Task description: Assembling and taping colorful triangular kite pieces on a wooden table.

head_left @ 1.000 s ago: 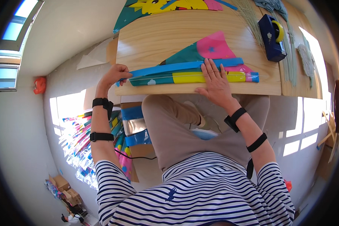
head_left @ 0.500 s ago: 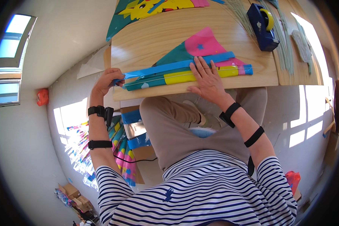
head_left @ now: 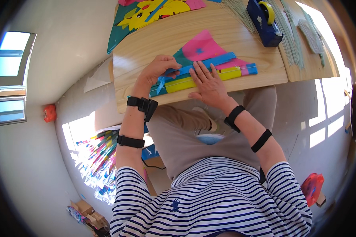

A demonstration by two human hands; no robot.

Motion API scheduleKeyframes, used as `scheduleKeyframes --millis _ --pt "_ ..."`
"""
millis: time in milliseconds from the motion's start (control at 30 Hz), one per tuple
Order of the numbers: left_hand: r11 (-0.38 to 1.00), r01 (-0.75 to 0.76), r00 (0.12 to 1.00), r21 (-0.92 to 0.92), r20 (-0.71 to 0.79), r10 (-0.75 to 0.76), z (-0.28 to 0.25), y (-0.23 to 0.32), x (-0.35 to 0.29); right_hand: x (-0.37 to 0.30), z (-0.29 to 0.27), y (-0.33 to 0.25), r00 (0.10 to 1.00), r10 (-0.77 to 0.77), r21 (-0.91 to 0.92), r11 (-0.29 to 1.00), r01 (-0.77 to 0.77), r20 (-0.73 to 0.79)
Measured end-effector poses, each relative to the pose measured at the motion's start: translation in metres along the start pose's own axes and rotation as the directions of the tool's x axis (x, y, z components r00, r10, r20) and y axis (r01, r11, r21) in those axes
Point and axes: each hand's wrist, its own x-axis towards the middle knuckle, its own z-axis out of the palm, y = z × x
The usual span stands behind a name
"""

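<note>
Pinching blue strip [head_left: 203, 65] at its left end: left hand [head_left: 156, 71], fingers closed on it. Right hand [head_left: 207, 81] flat, fingers spread, pressing folded multicoloured sheet [head_left: 205, 59] against wooden table [head_left: 146, 47]. Sheet lies near table's near edge, strip across it running left to right. Blue tape dispenser [head_left: 265, 21] far right. Yellow-and-teal cutout sheet [head_left: 154, 12] at far edge. Thin green sticks [head_left: 290, 35] right of dispenser.

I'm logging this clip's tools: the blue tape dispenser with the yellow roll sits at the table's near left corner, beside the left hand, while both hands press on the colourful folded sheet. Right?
Not quite. The head view shows the blue tape dispenser at the far right of the table, well away from the left hand. The rest holds: left hand and right hand both rest on the colourful folded sheet.
</note>
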Motion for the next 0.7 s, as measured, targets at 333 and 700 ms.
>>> scheduleKeyframes --millis 333,700 --pt "1.0 -0.022 1.0 0.021 0.004 0.022 0.024 -0.005 0.037 -0.001 0.001 0.0 0.999 0.007 0.037 0.999 -0.005 -0.046" --pt "0.996 -0.087 0.996 -0.011 -0.003 0.087 0.033 -0.001 0.034 -0.001 0.0 0.001 0.998 0.002 0.048 0.999 0.001 -0.059"
